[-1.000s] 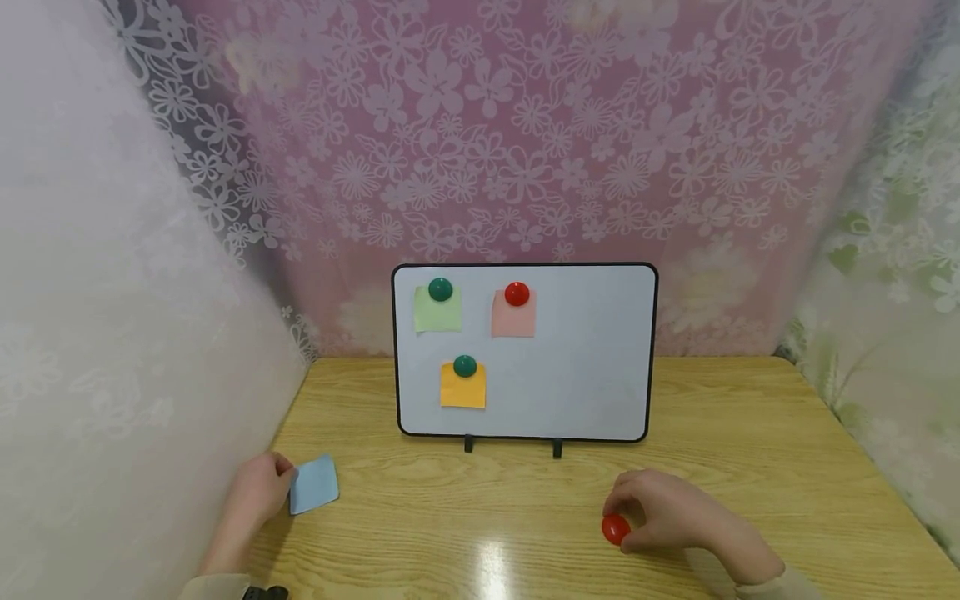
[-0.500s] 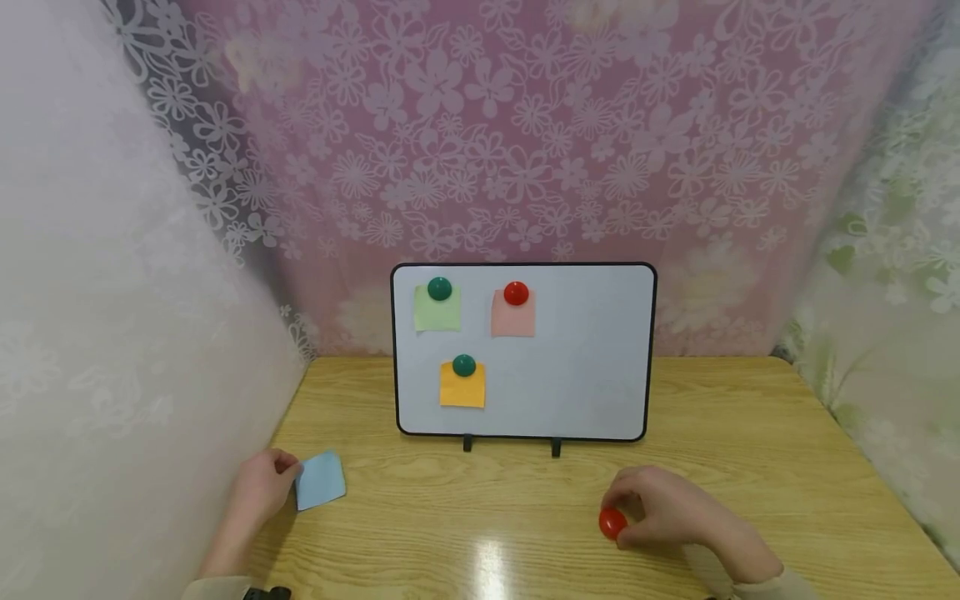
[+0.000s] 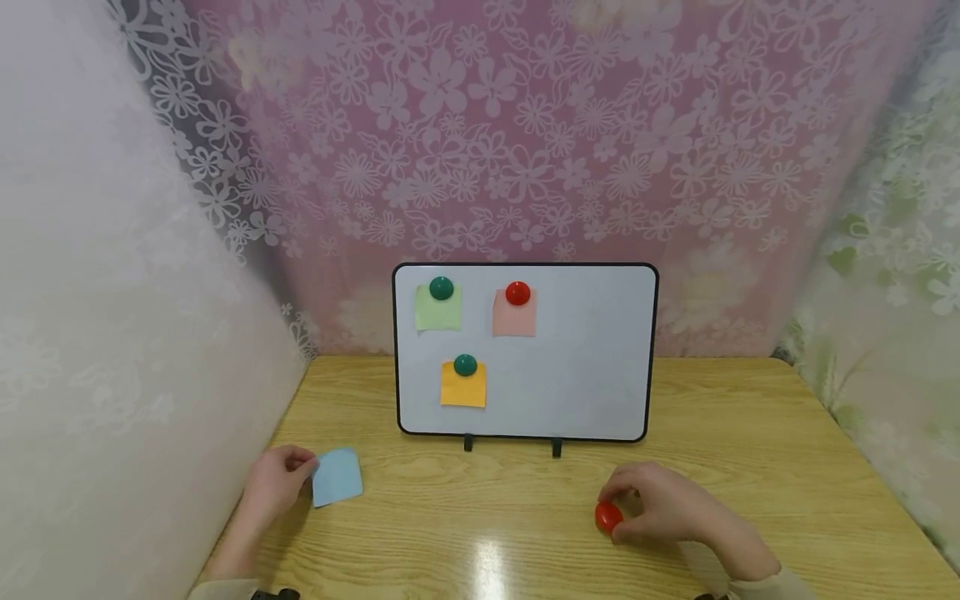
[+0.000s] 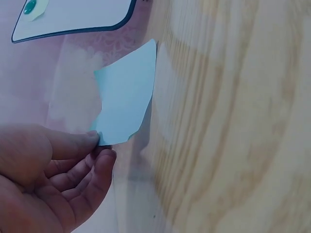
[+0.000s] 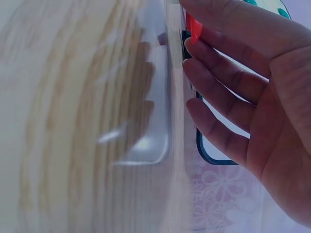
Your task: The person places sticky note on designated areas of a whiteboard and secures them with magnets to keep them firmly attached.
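On the table, left hand (image 3: 276, 485) pinches blue note (image 3: 337, 477); right hand (image 3: 663, 507) pinches red magnet (image 3: 607, 517).

- Note (image 3: 337, 477), near left: pale blue, plain.
- Magnet (image 3: 607, 516), near right: bright red, glossy.
- Table (image 3: 750, 433): light yellow-tan wood grain.
- Whiteboard (image 3: 592, 358): white face, black rim, black feet.
- Far-left note (image 3: 438, 313) on the board: pale green, under a dark green magnet (image 3: 441, 288).
- Pink note (image 3: 514, 318): under a red magnet (image 3: 517, 292).
- Orange note (image 3: 462, 390): under a dark green magnet (image 3: 465, 364).
- Back curtain (image 3: 525, 125): pink, white flower lace.
- Right curtain (image 3: 892, 250): white with green leaves.
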A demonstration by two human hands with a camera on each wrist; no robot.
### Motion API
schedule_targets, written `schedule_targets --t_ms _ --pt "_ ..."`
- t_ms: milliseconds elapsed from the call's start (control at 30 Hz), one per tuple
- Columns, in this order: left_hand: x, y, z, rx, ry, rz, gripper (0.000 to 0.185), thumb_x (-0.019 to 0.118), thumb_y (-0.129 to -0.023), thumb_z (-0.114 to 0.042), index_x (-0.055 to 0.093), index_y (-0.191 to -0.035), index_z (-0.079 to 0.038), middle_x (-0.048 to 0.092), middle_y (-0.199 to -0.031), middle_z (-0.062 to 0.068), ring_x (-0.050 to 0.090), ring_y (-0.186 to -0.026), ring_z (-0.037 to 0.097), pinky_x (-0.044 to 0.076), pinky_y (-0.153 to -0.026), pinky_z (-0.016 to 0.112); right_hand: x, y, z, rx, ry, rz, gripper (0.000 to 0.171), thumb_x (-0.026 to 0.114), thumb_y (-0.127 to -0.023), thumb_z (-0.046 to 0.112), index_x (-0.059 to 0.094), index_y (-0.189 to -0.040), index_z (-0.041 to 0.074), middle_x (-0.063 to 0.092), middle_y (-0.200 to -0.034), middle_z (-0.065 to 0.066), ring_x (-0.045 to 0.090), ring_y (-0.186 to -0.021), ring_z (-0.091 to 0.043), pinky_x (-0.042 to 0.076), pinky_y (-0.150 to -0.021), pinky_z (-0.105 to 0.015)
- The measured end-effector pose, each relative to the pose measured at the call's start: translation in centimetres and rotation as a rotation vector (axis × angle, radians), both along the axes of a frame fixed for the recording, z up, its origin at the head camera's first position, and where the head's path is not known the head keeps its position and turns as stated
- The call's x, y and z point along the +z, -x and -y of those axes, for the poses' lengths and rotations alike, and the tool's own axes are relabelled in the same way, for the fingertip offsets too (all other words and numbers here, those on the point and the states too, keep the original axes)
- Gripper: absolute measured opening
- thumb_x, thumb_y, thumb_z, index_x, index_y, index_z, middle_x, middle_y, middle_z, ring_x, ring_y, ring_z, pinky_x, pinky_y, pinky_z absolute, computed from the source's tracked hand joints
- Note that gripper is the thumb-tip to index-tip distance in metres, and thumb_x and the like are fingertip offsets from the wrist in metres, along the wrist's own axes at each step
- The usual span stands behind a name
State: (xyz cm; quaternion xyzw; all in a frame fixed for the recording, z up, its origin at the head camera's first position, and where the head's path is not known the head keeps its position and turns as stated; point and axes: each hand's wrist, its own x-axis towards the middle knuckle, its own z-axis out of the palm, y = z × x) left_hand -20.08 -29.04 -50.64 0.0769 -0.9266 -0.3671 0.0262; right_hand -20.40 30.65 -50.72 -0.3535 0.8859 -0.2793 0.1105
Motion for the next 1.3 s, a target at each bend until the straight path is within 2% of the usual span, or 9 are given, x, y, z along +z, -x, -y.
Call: schedule_targets --t_ms 233,433,600,867,1100,1300 --pt "-0.1 0.1 -0.6 -0.004 -0.047 0.013 0.021 0.071 -0.104 -0.013 0.074 -0.111 0.007 0.074 -0.090 0.009 0.069 -0.075 0.019 0.053 -0.059 0.031 0.0 0.2 0.0 -0.023 -0.005 -0.008 0.033 0.094 -0.084 0.038 0.080 -0.111 0.028 0.067 -0.106 0.022 0.063 -0.094 -0.002 0.058 -0.082 -0.034" --pt "0.0 0.3 -1.3 -0.025 -0.140 0.012 0.021 0.071 -0.104 -0.012 0.074 -0.112 0.007 0.075 -0.091 0.009 0.069 -0.078 0.020 0.054 -0.058 0.030 0.1 0.3 0.0 -0.039 0.001 -0.008 0.032 0.094 -0.084 0.037 0.080 -0.112 0.029 0.068 -0.107 0.021 0.063 -0.095 -0.003 0.057 -0.082 -0.035" --pt "0.0 0.6 -2.3 -0.052 -0.181 -0.007 0.022 0.073 -0.104 -0.014 0.075 -0.113 0.006 0.075 -0.093 0.008 0.072 -0.082 0.021 0.057 -0.066 0.029 -0.2 0.5 0.2 -0.038 0.015 -0.023 0.031 0.093 -0.086 0.039 0.079 -0.112 0.031 0.069 -0.111 0.020 0.064 -0.097 -0.004 0.058 -0.084 -0.035" --pt "-0.3 0.9 -4.0 -0.094 -0.300 -0.007 0.018 0.073 -0.104 -0.011 0.075 -0.113 0.005 0.075 -0.095 0.009 0.073 -0.086 0.024 0.062 -0.075 0.034 -0.2 0.6 0.8 -0.026 0.037 -0.019 0.032 0.093 -0.086 0.040 0.079 -0.113 0.030 0.070 -0.112 0.019 0.066 -0.097 -0.005 0.059 -0.084 -0.034" --pt "-0.1 1.1 -5.3 -0.107 -0.363 -0.003 0.020 0.074 -0.103 -0.014 0.075 -0.114 0.004 0.075 -0.099 0.010 0.073 -0.088 0.023 0.063 -0.079 0.036 -0.1 0.6 0.7 -0.031 0.051 -0.034 0.032 0.094 -0.085 0.035 0.079 -0.112 0.028 0.070 -0.110 0.019 0.066 -0.097 -0.007 0.059 -0.083 -0.036" --pt "0.2 1.3 -6.6 -0.121 -0.383 -0.006 0.017 0.075 -0.102 -0.012 0.076 -0.112 0.002 0.075 -0.098 0.009 0.074 -0.088 0.024 0.063 -0.079 0.038 0.0 0.7 0.8 -0.035 0.047 -0.050 0.032 0.093 -0.086 0.038 0.079 -0.113 0.029 0.070 -0.112 0.019 0.067 -0.098 -0.008 0.058 -0.084 -0.036"
